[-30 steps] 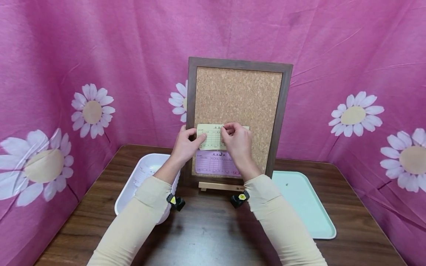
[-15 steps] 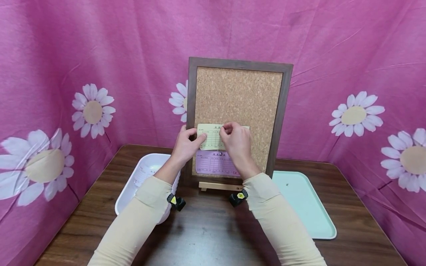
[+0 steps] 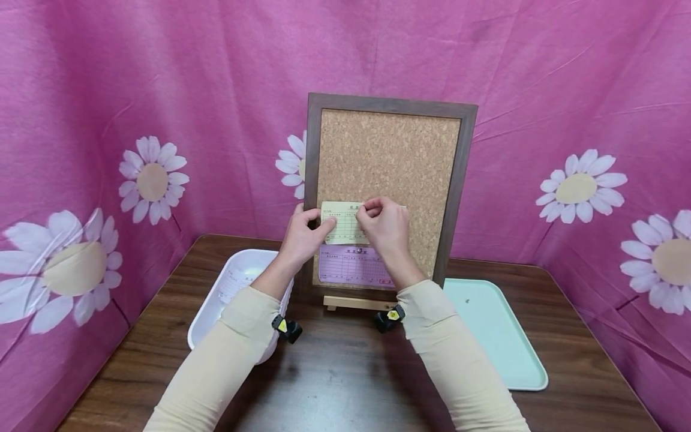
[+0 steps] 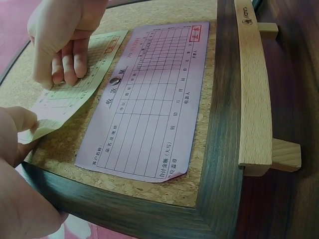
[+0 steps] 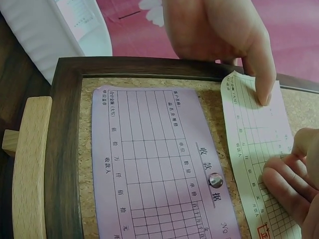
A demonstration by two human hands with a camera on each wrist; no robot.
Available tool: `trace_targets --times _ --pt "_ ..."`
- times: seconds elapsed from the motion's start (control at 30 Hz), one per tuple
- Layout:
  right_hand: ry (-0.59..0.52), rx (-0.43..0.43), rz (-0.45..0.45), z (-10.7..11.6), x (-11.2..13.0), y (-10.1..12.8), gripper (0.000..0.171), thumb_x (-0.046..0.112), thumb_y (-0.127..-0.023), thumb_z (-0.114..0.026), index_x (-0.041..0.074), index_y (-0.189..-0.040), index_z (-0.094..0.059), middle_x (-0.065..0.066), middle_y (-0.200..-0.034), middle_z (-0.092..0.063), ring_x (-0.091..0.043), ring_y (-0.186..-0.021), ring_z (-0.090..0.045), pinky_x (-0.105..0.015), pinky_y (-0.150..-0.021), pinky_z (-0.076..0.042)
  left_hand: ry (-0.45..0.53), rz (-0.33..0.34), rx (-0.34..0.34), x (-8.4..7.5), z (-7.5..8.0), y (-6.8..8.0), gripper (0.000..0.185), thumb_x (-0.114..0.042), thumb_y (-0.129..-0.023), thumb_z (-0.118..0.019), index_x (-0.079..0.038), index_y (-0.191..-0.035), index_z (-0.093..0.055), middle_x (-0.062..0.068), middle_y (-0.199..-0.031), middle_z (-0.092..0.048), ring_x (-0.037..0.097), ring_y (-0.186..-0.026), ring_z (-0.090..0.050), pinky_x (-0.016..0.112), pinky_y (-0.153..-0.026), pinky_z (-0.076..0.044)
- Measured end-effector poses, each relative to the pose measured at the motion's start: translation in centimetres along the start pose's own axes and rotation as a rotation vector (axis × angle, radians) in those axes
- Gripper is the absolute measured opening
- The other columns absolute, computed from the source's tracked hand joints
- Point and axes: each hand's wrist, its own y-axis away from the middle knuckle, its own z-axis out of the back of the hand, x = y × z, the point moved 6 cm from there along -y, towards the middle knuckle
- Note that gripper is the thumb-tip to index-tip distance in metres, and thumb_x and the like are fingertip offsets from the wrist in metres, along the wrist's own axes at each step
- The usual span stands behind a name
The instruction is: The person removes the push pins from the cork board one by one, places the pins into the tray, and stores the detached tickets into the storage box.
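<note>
A yellow receipt slip [image 3: 342, 223] lies against the cork board [image 3: 388, 156], above a purple receipt slip [image 3: 351, 265]. A round silver thumbtack [image 4: 115, 81] holds the purple one. My left hand [image 3: 303, 235] grips the board's left edge, its thumb [image 5: 264, 92] pressing the yellow slip's left end and the other fingers mostly behind the frame. My right hand [image 3: 385, 228] is at the top middle of the yellow slip, fingers curled and fingertips pinched together. Between them is something small, mostly hidden, that looks like a thumbtack. The hand covers much of the slip's right half.
The framed board leans on a small easel with a wooden ledge [image 3: 356, 302]. A white basket [image 3: 207, 312] with papers stands at left, partly under my left forearm. A mint-green tray [image 3: 496, 336] at right carries a tiny dark item. Pink floral cloth [image 3: 227, 120] hangs behind.
Both hands keep their places on the yellow receipt slip. The right hand's fingers shift only slightly at its top edge, and the head view drifts a little.
</note>
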Motion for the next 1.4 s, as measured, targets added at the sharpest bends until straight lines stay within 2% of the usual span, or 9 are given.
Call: trace_targets --times 0.33,0.6,0.8,1.07,1.27,1.4 --pt "-0.024 0.015 -0.021 0.04 -0.18 0.07 0.016 0.012 -0.089 -0.070 0.001 -0.095 -0.079 -0.013 -0.082 -0.080 -0.028 -0.069 -0.074 -0.028 -0.065 -0.053 0.002 0.004 0.001 0.03 0.00 0.00 0.027 -0.021 -0.097 -0.074 0.005 -0.105 -0.078 0.026 -0.141 -0.054 0.045 -0.152 -0.041 0.055 -0.127 -0.035" --pt "-0.047 0.014 -0.024 -0.07 -0.54 0.06 0.014 0.010 -0.088 -0.071 0.001 -0.094 -0.079 -0.013 -0.082 -0.080 -0.027 -0.068 -0.074 -0.021 -0.060 -0.049 0.014 0.012 0.007 0.06 -0.07 0.05 0.027 -0.020 -0.097 -0.073 0.005 -0.105 -0.077 0.025 -0.139 -0.054 0.043 -0.142 -0.047 0.055 -0.121 -0.039" --pt "-0.060 0.012 -0.018 -0.02 -0.61 0.00 0.015 0.011 -0.088 -0.071 0.001 -0.095 -0.079 -0.014 -0.082 -0.080 -0.027 -0.069 -0.074 -0.020 -0.060 -0.049 0.038 0.005 0.004 0.09 -0.12 0.04 0.025 -0.019 -0.098 -0.073 0.006 -0.100 -0.076 0.022 -0.129 -0.054 0.038 -0.132 -0.049 0.047 -0.108 -0.043" --pt "-0.083 0.016 -0.012 0.08 -0.63 0.00 0.015 0.011 -0.089 -0.070 0.000 -0.095 -0.078 -0.015 -0.083 -0.080 -0.028 -0.069 -0.074 -0.017 -0.058 -0.048 0.037 0.003 0.009 0.26 -0.13 -0.07 0.025 -0.019 -0.099 -0.073 0.005 -0.102 -0.077 0.023 -0.134 -0.054 0.042 -0.152 -0.038 0.052 -0.123 -0.038" --pt "-0.097 0.023 -0.029 0.10 -0.78 0.01 0.015 0.011 -0.089 -0.071 0.001 -0.096 -0.079 -0.015 -0.085 -0.080 -0.026 -0.069 -0.074 -0.016 -0.059 -0.048 0.040 0.007 0.012 0.33 -0.14 -0.06 0.024 -0.019 -0.099 -0.073 0.005 -0.102 -0.077 0.021 -0.130 -0.053 0.039 -0.142 -0.044 0.049 -0.114 -0.042" --pt "-0.111 0.033 -0.040 0.09 -0.81 0.09 0.014 0.011 -0.089 -0.071 0.001 -0.096 -0.079 -0.016 -0.085 -0.080 -0.023 -0.067 -0.072 -0.015 -0.058 -0.049 0.038 0.012 0.012 0.34 -0.10 -0.03 0.025 -0.020 -0.099 -0.073 0.004 -0.103 -0.077 0.021 -0.131 -0.053 0.039 -0.143 -0.044 0.049 -0.115 -0.041"
